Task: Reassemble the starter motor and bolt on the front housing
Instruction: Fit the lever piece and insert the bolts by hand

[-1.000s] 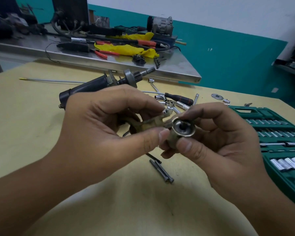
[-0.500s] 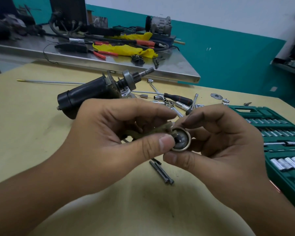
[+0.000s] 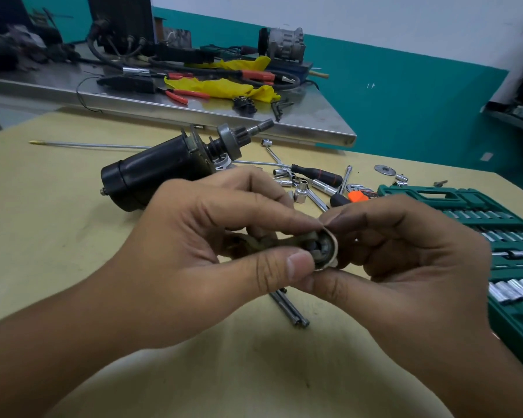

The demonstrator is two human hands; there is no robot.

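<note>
The black starter motor body [image 3: 157,170] lies on its side on the yellow table [image 3: 43,230], its pinion gear and shaft [image 3: 242,137] pointing up right. In front of it my left hand [image 3: 212,245] pinches a tan shift lever [image 3: 254,244] between thumb and fingers. My right hand [image 3: 399,254] holds a small round metal plunger [image 3: 326,250], whose open end faces me. The lever's tip sits at the plunger's mouth, and most of both parts is hidden by my fingers. Two long through bolts [image 3: 290,309] lie on the table below my hands.
Loose sockets, a ratchet and a dark-handled screwdriver [image 3: 314,173] are scattered behind my hands. An open green socket set case [image 3: 471,203] fills the right side. A washer [image 3: 384,169] lies beyond it. A thin rod [image 3: 88,143] lies far left. A cluttered steel bench [image 3: 224,116] stands behind.
The lever and plunger have come together; the plunger turned slightly and my hands dropped a little lower, which uncovers more of the motor body.
</note>
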